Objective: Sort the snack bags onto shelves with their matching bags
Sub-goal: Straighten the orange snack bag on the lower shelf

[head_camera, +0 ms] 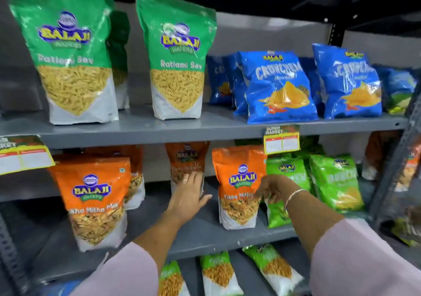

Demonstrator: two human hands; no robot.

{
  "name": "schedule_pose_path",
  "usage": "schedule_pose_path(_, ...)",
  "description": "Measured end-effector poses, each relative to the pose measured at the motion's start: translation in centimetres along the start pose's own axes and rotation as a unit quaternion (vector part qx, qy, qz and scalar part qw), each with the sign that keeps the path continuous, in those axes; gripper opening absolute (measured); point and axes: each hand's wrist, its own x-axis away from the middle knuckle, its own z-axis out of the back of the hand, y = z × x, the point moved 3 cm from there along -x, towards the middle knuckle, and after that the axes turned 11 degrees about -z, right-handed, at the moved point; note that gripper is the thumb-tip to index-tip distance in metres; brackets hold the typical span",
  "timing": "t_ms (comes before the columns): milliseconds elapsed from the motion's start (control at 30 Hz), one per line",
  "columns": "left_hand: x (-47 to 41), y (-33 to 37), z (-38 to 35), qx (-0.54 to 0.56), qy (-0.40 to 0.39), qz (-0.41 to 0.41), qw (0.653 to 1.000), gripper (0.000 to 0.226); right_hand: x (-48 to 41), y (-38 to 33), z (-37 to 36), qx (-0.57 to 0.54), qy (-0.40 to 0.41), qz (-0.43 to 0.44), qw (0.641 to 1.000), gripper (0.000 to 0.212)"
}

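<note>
On the middle shelf point(200, 234) stand orange Tikha Mitha Mix bags: one at the front left point(93, 200), one further back point(186, 159) and one right of centre point(237, 181). My left hand point(189, 195) lies flat with fingers spread against the lower part of the rear orange bag. My right hand point(271, 189) hovers at the right edge of the centre-right orange bag, its fingers drooping apart and touching the bag's front. Light green bags point(335, 181) stand just right of that hand.
The upper shelf point(205, 127) carries tall green Ratlami Sev bags point(177, 63) on the left and blue Crunchem bags point(278, 86) on the right. Yellow price tags point(281, 139) hang from its edge. Green-topped bags point(218, 270) lie below. A metal post point(391, 170) stands at right.
</note>
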Motion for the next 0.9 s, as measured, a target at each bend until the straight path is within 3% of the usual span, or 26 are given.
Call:
schedule_pose_path(67, -0.2, 0.5, -2.8, 0.138, -0.057, 0.085, 0.985, 0.072, -1.4, 0.8, -1.9, -0.017, -0.005, 0.033, 0.999, 0.027)
schedule_pose_path(133, -0.4, 1.1, -5.1, 0.228, -0.078, 0.156, 0.958, 0.08, -3.5, 1.3, -3.0, -0.065, 0.022, 0.074, 0.995, 0.013)
schedule_pose_path(267, -1.4, 2.4, -9.3, 0.322, -0.09, 0.25, 0.909, 0.097, -6.6, 2.9, -4.8, -0.216, 0.0, 0.111, 0.97, 0.037)
schedule_pose_path(400, -2.2, 3.8, -11.9, 0.406, -0.068, 0.288, 0.865, 0.073, -8.5, 4.0, -6.0, -0.284, 0.017, 0.132, 0.949, 0.066)
schedule_pose_path(467, -2.3, 3.8, -12.9, 0.43, -0.044, 0.317, 0.844, 0.064, -8.7, 4.1, -6.2, -0.314, 0.018, 0.123, 0.941, 0.069)
schedule_pose_path(600, -2.2, 3.2, -12.7, 0.42, -0.013, 0.345, 0.839, 0.049, -8.4, 3.8, -6.2, -0.305, 0.073, 0.116, 0.943, 0.067)
schedule_pose_path(900, 1.2, -1.0, -7.6, 0.394, 0.009, 0.347, 0.851, 0.049, -4.7, -1.2, -9.4, -0.288, 0.042, 0.168, 0.942, 0.07)
